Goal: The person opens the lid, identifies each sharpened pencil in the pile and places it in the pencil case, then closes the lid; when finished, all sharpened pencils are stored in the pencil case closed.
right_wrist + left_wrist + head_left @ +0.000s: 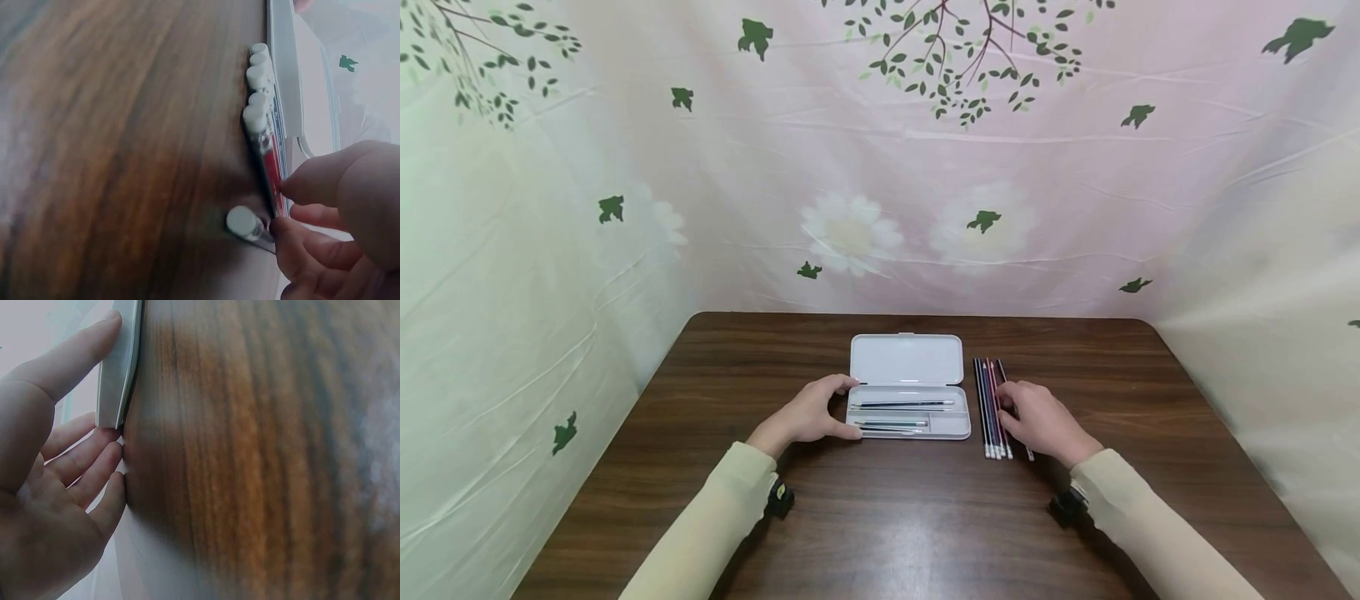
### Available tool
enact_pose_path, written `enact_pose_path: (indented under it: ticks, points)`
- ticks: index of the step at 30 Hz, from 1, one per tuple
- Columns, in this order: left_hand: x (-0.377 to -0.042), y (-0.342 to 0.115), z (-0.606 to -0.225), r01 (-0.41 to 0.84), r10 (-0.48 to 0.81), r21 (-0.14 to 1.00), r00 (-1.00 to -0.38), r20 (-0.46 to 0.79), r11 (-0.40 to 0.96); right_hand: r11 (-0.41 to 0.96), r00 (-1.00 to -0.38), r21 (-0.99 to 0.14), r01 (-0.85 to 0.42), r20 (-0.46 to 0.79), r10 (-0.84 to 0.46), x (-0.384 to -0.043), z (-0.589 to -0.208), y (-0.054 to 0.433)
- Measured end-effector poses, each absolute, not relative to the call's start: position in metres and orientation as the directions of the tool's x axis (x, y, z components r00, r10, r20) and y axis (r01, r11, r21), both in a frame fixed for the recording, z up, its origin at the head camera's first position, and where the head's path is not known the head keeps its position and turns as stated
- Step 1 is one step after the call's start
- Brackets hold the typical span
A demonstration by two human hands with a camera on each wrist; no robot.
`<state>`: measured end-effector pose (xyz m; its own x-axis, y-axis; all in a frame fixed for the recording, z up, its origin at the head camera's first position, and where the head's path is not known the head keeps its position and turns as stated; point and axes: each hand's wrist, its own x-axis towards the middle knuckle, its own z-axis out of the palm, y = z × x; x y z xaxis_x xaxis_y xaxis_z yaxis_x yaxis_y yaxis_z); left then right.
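A white pencil case (947,425) lies with its lid (906,358) raised back, several pencils (891,423) in its compartments. At its left end my left hand (808,412) grips it, thumb along the front wall and fingers around the far corner, as the left wrist view also shows. To the right of the case, several pencils (988,417) lie side by side, white erasers toward me. My right hand (1041,417) is over them, its thumb and fingertips pinching at a red pencil (272,169). A dark pencil (1029,454) lies apart at the right, partly hidden under the hand.
The brown wooden table (895,517) extends around the case and pencils. A patterned cloth (910,283) hangs behind its far edge and down both sides. Each wrist carries a small black camera (780,498).
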<state>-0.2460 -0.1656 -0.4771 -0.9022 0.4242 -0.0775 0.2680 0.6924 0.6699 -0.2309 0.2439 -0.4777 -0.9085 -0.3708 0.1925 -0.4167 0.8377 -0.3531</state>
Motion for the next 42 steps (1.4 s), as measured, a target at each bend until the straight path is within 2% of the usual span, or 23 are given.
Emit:
enact_pose_path:
  ticks: [4,10,18,34,42]
  points:
    - [-0.246,-0.166,-0.477,0.27,0.427,0.67,-0.901,-0.078,0.691,0.836,-0.908,-0.355,-0.418,0.207,-0.365,-0.232,-0.476,0.243]
    - [-0.246,-0.166,-0.477,0.27,0.427,0.675,-0.901,-0.075,0.687,0.844,-0.926,-0.38,-0.378,0.165,-0.34,-0.233,-0.472,0.241]
    - [-0.246,-0.167,-0.477,0.266,0.425,0.677,-0.902,-0.076,0.686,0.865,-0.929,-0.339,-0.369,0.157,-0.335,-0.233,-0.469,0.235]
    - [-0.246,-0.166,-0.476,0.269,0.427,0.669,-0.901,-0.079,0.692,0.924,-0.977,-0.317,-0.212,0.036,-0.211,-0.235,-0.464,0.225]
    - [-0.246,-0.165,-0.477,0.276,0.428,0.664,-0.901,-0.074,0.695,0.93,-0.991,-0.344,-0.128,0.011,-0.133,-0.23,-0.454,0.227]
